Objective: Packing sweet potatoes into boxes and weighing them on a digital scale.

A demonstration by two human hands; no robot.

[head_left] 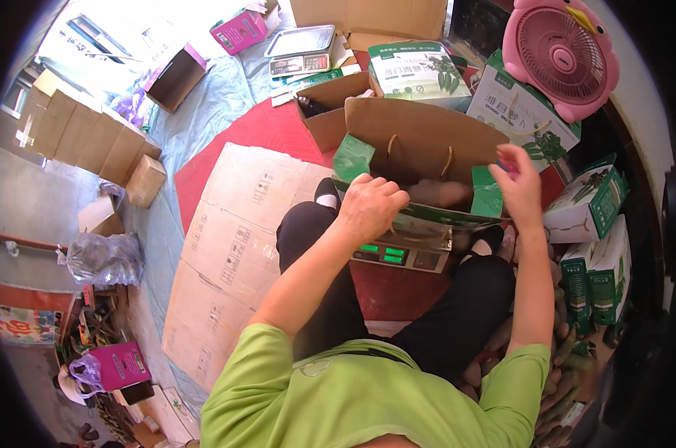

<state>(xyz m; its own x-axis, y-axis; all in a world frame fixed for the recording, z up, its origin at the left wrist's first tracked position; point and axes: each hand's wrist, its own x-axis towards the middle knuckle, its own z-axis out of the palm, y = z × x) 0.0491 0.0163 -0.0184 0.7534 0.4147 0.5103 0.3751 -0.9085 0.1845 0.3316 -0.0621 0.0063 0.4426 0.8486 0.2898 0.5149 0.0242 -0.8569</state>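
Note:
In front of me an open cardboard gift box (427, 127) with green side flaps and twisted rope handles stands on a digital scale (401, 256) with lit green displays. Inside lies a reddish-brown root vegetable (441, 193), partly hidden by the near wall. My left hand (371, 203) is closed over the box's near left corner, below the left flap (354, 157). Beside the right flap (487, 191) is my right hand (518, 183), with its fingers bent and thumb apart. A small bluish-pink spot shows by its fingers; I cannot tell what it is.
A flattened cardboard sheet (237, 250) lies to my left. More green-and-white boxes (420, 72) stand behind and right, near a pink fan (562, 58). Another scale (301, 63) sits at the back. Loose root vegetables (565, 392) are heaped beside my right leg.

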